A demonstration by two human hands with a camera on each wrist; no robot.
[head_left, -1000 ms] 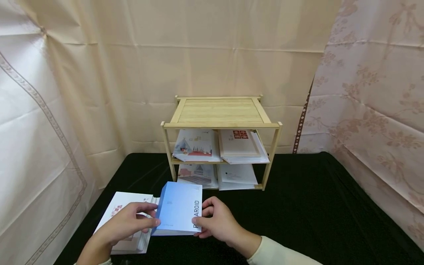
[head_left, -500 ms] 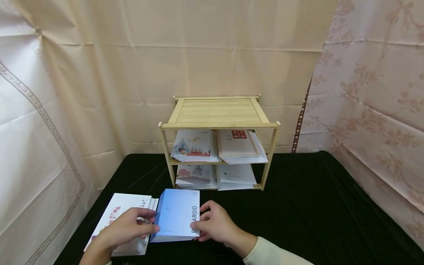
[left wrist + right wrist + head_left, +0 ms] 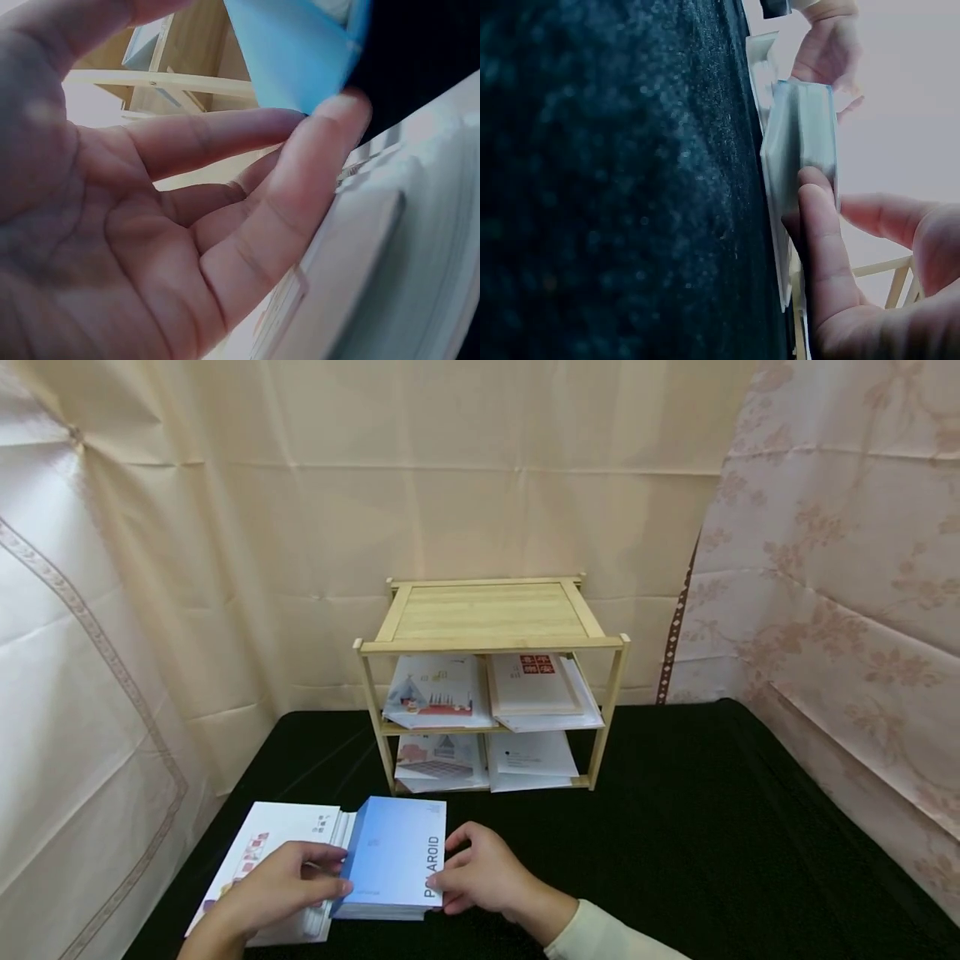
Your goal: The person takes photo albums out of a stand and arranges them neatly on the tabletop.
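Observation:
A blue book [image 3: 401,852] lettered along its right side sits low over the table, its spine toward the left and white page edges along the front. My right hand [image 3: 487,872] grips the right edge, thumb on the cover. In the right wrist view, a finger [image 3: 821,232] lies along the white pages. My left hand [image 3: 281,881] holds the spine side with thumb and fingertips; in the left wrist view, fingertips meet the blue cover [image 3: 300,56]. Left of it, partly under my left hand, lies a white book [image 3: 277,827] with red print, on other white books.
A wooden shelf rack [image 3: 487,610] stands at the back of the black-covered table [image 3: 712,827]. White books [image 3: 435,693] lie on its middle tier, and more white books [image 3: 532,756] on the lower one. Cream curtains [image 3: 450,460] hang behind, patterned cloth [image 3: 847,568] at the right.
Both hands have brought the blue book down and nearer to me, beside the white books. More page edges show beneath its front now. My hold on it looks the same.

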